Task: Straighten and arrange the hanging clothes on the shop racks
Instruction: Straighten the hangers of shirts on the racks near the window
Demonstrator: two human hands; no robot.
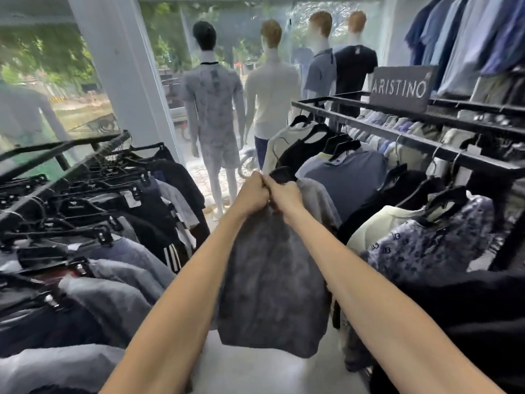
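Observation:
A dark grey patterned shirt (272, 282) hangs in the aisle between two racks, held up at its top by both my hands. My left hand (251, 194) grips the collar area with curled fingers. My right hand (285, 196) grips the same spot right beside it, the two hands touching. The shirt's hanger is hidden by my hands. The black rack on the right (397, 132) carries several shirts on black hangers. The black rack on the left (56, 177) holds several dark and grey garments clipped on hangers.
Several dressed mannequins (213, 109) stand ahead by the shop window. A white pillar (119, 66) rises at the left. A grey brand sign (400, 88) sits on the right rack. Blue shirts (468, 32) hang high at the right. Grey floor (255, 371) runs between the racks.

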